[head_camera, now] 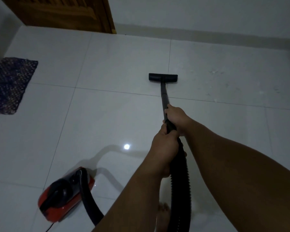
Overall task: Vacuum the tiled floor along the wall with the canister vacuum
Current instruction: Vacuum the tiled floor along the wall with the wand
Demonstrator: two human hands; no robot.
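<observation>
Dimly: glossy tiled floor (117, 67) | wall (208, 12) | possibly dust (214, 72)

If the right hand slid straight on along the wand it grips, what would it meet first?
The right hand points down the wand toward the wall. The wand looks bare ahead, so it would likely meet the floor head first, resting on the tiles short of the wall.
</observation>
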